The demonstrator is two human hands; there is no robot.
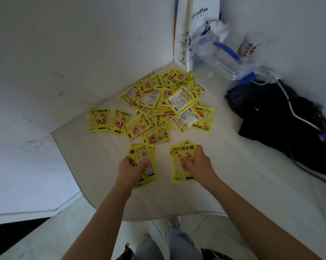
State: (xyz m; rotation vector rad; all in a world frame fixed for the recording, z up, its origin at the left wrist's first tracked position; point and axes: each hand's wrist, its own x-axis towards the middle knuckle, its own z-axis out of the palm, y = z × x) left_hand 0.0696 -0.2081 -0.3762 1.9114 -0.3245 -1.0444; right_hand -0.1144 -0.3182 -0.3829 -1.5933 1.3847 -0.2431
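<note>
Beyond both hands lies a loose heap of packets (166, 104) (flat, glossy yellow rectangles). Well to the right of the right hand (197, 162) sit a black bag (282, 128) and a clear plastic box (220, 57). The left hand (132, 169) clutches a fanned left stack (145, 156). The right hand's curled fingers grasp the right stack (181, 166) over the pale table (233, 184).

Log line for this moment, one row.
left hand: grips fanned stack of yellow printed hand-warmer sachets | right hand: holds second yellow sachet stack on cream tabletop | loose yellow sachet pile: beyond both hands
</note>
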